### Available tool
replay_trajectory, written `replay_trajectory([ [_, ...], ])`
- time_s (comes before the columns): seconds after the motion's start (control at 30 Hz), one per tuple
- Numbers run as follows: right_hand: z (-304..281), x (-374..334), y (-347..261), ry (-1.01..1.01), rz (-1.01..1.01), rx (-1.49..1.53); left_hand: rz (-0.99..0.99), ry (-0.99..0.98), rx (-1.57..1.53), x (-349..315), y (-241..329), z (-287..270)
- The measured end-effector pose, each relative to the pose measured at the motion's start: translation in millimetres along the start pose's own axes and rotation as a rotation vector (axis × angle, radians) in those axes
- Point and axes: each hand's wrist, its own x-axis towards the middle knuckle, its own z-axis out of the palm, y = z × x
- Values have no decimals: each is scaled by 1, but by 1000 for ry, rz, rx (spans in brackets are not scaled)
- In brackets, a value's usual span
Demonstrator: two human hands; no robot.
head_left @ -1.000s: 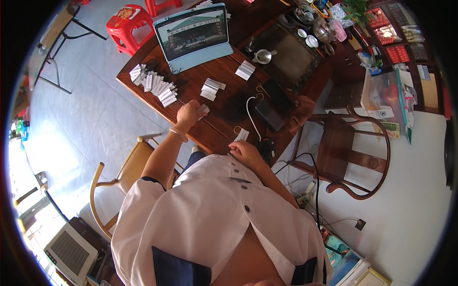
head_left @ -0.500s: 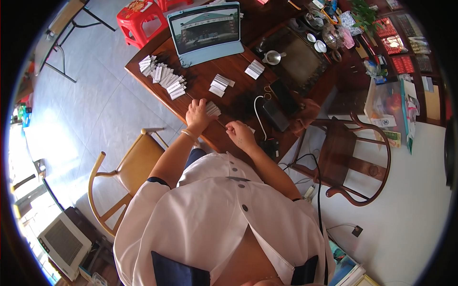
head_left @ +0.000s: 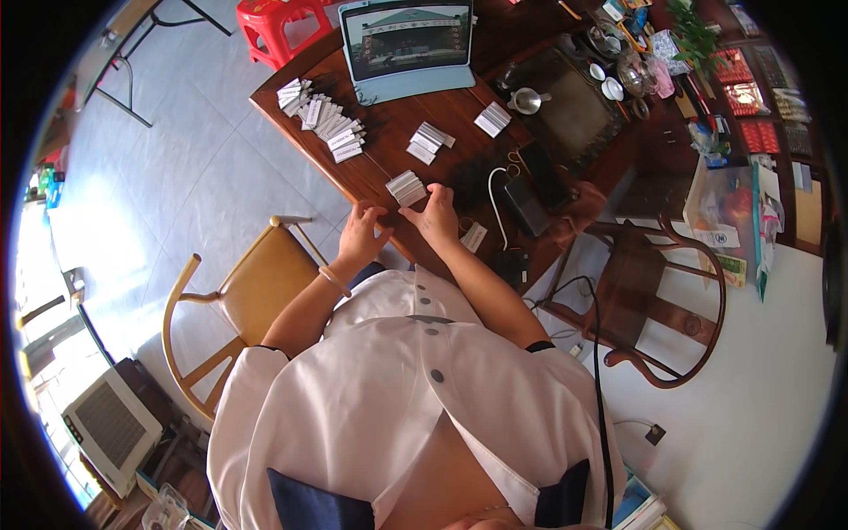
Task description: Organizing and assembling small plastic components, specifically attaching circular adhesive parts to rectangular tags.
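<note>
A small stack of narrow white printed strips lies near the table's front edge. My right hand is at its near right side, thumb and fingers apart; I cannot tell whether they touch it. Just off the stack's near left side is my left hand, fingers loosely bent and apart, with nothing visible in it. Farther back sit a second stack of strips and a third stack. A loose heap of similar strips spreads along the table's left edge. One white tag-like piece rests beside my right wrist.
A tablet in a light blue case stands at the back. On the right are a black box-shaped device with a white cable, scissors and a tea tray. A yellow chair and a brown chair flank me.
My left hand has come off the near stack toward me, uncovering it. My right hand has moved up beside that stack, its fingers spreading apart. The whole view has shifted slightly.
</note>
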Motion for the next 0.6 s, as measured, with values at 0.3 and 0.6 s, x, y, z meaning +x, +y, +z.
replay_trajectory([
  [0.3,7,0,-6,-4,63,-127,-22,-32,-65,-16,-1,-9],
  [0.6,-1,-5,-20,-43,45,-168,-43,7,-245,-12,1,-6],
])
